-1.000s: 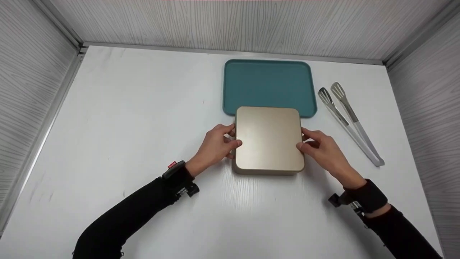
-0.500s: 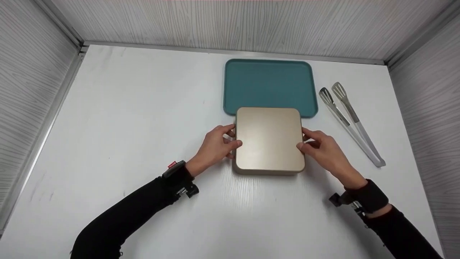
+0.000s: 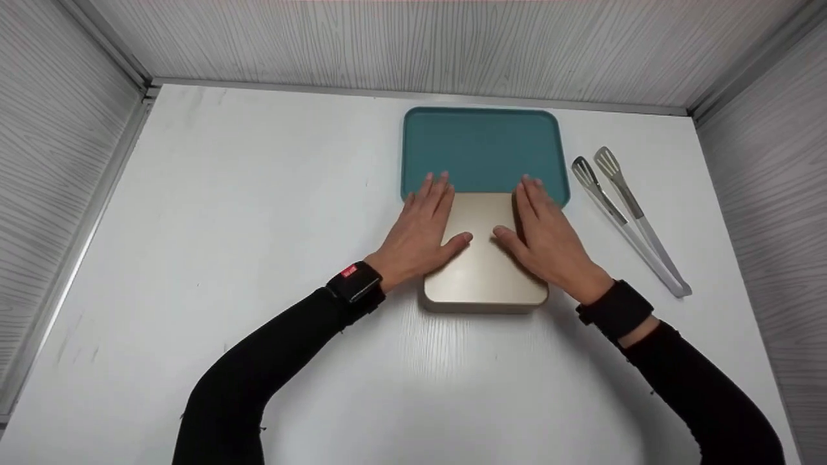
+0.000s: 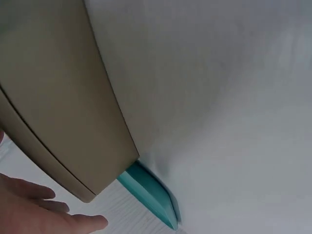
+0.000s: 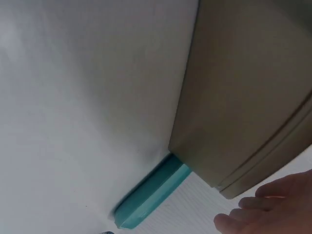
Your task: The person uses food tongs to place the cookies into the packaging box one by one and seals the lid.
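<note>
A square gold tin box (image 3: 481,278) with a rounded lid stands on the white table. In the head view my left hand (image 3: 418,236) lies over the left part of the lid, fingers straight and reaching past the far edge. My right hand (image 3: 549,242) is placed likewise over the right part, its thumb pointing inward. Both wrist views show the side of the box, with a thin seam under the lid. The left fingertips (image 4: 87,223) and right fingertips (image 5: 229,222) extend beyond the box corners. Neither hand curls round anything.
A teal tray (image 3: 484,145) lies right behind the box, against its far side. To the right, metal tongs (image 3: 630,216) with slotted ends lie spread on the table (image 3: 258,181). Grey wood-grain panels (image 3: 413,45) enclose the back and sides.
Both hands have let go of the lid's side edges and moved up and inward, and now lie flat over the top with fingers straightened. The box, tray and tongs have stayed put.
</note>
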{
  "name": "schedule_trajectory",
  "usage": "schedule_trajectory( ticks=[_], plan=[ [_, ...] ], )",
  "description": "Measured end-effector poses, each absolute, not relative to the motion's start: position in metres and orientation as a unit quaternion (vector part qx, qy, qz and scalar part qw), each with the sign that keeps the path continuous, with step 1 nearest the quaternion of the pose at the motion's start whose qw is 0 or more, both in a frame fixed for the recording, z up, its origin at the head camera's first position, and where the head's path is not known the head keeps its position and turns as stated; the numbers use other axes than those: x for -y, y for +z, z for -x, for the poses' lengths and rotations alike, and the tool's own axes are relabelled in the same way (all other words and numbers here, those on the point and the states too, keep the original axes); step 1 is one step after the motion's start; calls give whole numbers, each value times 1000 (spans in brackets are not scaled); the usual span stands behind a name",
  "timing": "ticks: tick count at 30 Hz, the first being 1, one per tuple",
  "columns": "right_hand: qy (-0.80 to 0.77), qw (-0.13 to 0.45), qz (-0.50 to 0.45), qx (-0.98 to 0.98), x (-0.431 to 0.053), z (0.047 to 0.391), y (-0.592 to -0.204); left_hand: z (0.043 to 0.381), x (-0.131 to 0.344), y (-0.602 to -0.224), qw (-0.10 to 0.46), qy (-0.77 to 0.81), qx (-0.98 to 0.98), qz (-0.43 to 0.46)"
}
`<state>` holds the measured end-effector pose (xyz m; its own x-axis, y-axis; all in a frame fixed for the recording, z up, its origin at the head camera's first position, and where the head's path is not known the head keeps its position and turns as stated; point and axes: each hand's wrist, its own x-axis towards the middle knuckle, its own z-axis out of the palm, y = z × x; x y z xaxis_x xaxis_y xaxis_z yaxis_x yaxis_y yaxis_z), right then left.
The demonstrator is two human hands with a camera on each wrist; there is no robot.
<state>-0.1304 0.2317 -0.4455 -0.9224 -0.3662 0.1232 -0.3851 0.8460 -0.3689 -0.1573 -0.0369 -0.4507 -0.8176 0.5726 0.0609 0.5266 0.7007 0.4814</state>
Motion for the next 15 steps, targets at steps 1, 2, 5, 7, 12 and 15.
schedule_trajectory(
  ticks=[1, 2, 5, 7, 12, 15],
  plan=[
    [189, 17, -197, 962, -231, 133, -448, 160, 35, -453, 53, 236, -923, -300],
    [184, 10, -197, 963, -231, 136, -450, 163, 34, -455, 58, 227, -924, -301],
    [187, -10, -193, 963, -231, 140, -454, 167, 33, -459, 68, 218, -925, -304],
    [188, -17, -191, 963, -231, 141, -455, 168, 33, -461, 67, 210, -924, -312],
    [181, -31, -184, 966, -230, 139, -457, 168, 32, -463, 68, 203, -921, -326],
    [163, -37, -184, 969, -228, 139, -455, 168, 32, -464, 73, 206, -921, -322]
  ],
)
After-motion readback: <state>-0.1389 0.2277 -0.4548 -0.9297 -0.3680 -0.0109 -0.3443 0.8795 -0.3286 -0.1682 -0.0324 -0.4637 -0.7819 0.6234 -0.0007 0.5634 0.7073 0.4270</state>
